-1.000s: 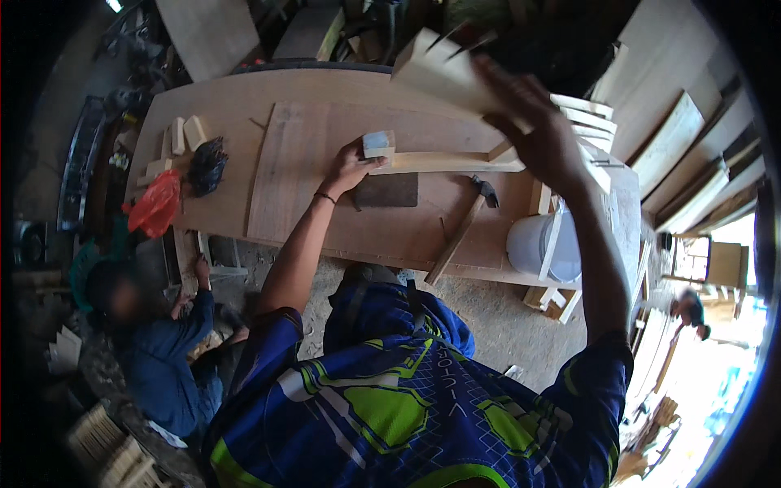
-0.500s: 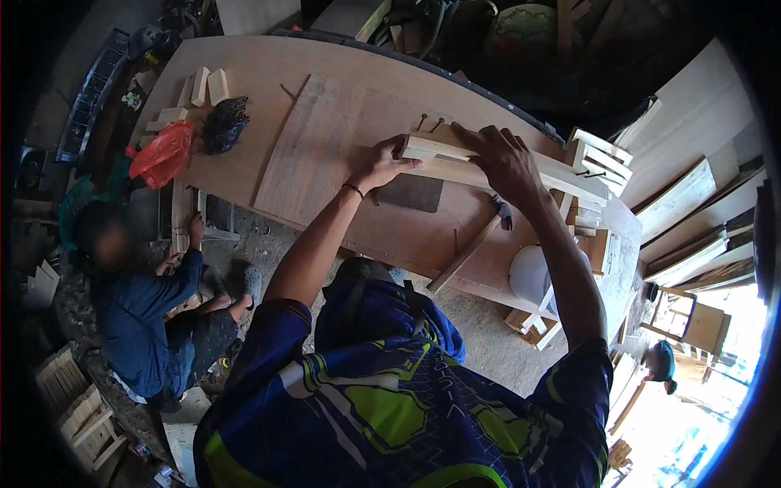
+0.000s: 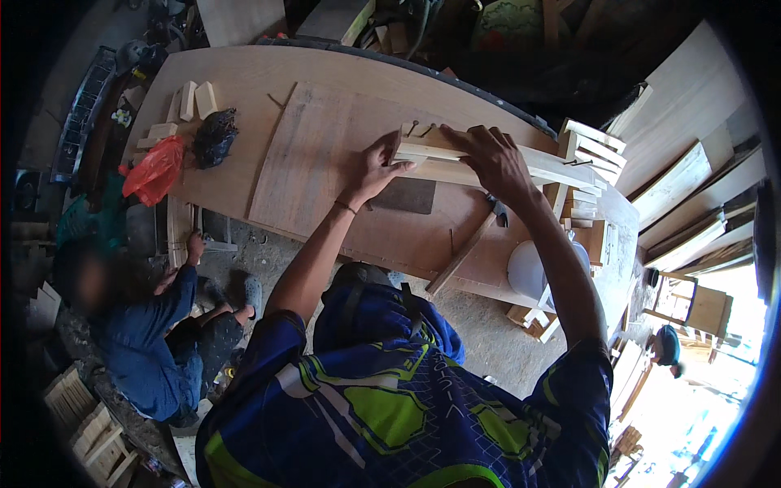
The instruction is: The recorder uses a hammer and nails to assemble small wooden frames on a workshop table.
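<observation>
A long assembly of pale wooden strips [image 3: 553, 169] lies across the board on the bench in front of me. My left hand [image 3: 376, 172] holds its left end, the thumb pressed along the near side. Over its upper face, left of the middle, my right hand [image 3: 494, 161] curls its fingers round the wood. Two nails [image 3: 430, 130] stand partly driven near the left end, between my hands. Another nail [image 3: 579, 162] sticks out near the right end. Just below my right hand rests a hammer [image 3: 462, 257], its head toward the strips.
Wood offcuts [image 3: 579, 210] and a whitish bucket [image 3: 527, 270] stand at the bench's right. A red plastic bag [image 3: 153, 171], a black bag [image 3: 215, 138] and small blocks [image 3: 188, 101] lie on the left. A co-worker [image 3: 142, 325] sits low at left; another person [image 3: 667, 350] is far right.
The whole view has shifted slightly. Between my hands the strips have turned a little, and my left thumb lies further along their end. Both hands keep hold; the hammer stays in place.
</observation>
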Demonstrator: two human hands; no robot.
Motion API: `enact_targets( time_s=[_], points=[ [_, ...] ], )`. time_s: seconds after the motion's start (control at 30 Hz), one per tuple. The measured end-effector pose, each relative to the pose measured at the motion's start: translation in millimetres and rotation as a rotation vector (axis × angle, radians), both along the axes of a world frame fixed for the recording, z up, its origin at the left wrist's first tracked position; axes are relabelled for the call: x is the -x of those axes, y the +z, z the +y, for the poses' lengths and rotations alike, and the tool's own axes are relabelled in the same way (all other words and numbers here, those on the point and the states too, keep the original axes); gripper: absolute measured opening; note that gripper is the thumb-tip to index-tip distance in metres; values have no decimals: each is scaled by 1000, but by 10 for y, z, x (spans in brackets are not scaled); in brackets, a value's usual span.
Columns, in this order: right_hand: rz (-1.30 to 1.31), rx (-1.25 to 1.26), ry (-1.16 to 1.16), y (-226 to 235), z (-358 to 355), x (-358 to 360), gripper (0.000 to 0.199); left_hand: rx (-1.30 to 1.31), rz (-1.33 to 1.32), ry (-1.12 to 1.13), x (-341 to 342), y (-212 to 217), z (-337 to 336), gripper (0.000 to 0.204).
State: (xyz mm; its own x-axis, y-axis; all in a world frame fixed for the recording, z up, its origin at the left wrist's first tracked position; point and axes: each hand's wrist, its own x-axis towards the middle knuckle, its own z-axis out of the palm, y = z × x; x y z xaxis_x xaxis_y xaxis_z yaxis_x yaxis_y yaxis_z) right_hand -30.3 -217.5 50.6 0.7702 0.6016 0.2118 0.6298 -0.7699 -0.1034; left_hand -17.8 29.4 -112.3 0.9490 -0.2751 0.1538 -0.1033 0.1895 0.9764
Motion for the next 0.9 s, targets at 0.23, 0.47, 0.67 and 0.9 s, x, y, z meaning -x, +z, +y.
enact_targets(
  time_s=[0.23, 0.47, 0.67, 0.9],
  points=[
    [2, -46, 27, 55, 53, 22, 70, -134, -186, 92, -25, 520, 186, 52],
    [38, -54, 10, 45, 38, 55, 69, -250, -365, 30, -51, 554, 254, 52],
    [46, -41, -5, 88, 126, 22, 67, -298, -376, 68, -54, 506, 265, 52],
    [49, -4, -39, 72, 79, 96, 67, -184, -350, 17, -88, 456, 243, 50]
  ],
)
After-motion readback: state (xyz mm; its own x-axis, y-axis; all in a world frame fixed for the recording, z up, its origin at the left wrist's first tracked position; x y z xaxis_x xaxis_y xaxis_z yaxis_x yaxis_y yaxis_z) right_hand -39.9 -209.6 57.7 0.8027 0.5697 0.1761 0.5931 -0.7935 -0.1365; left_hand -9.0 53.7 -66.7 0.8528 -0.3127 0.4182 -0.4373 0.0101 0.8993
